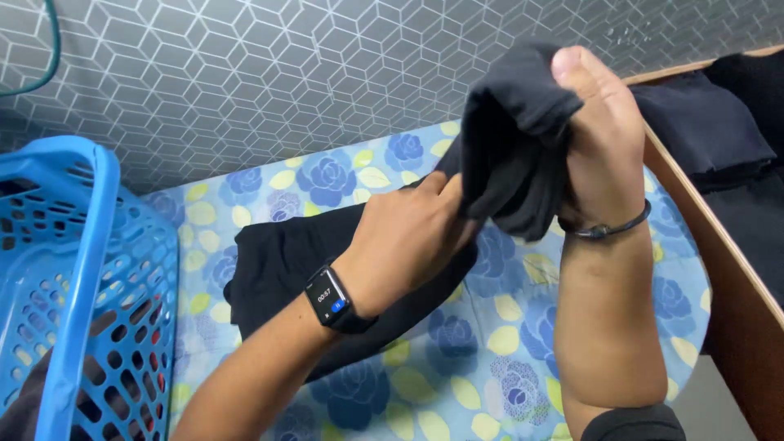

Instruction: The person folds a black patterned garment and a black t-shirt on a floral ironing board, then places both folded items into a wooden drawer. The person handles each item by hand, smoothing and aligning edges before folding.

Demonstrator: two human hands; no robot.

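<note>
A person stands over a bed with a blue floral sheet (490, 359), working with two bare hands. The right hand (600, 139), at one o'clock, is raised and clamped on one bunched black garment (510, 139), thumb up. The left hand (408, 237), at centre, has its fingers closed on the same cloth lower down; its wrist wears one smartwatch (328, 299), and the right wrist one thin black bracelet (608, 230). The garment trails down onto the sheet toward nine o'clock. One blue plastic laundry basket (77, 269) stands at the left edge. At two o'clock, dark folded clothes (706, 122) lie behind a wooden board (719, 269).
</note>
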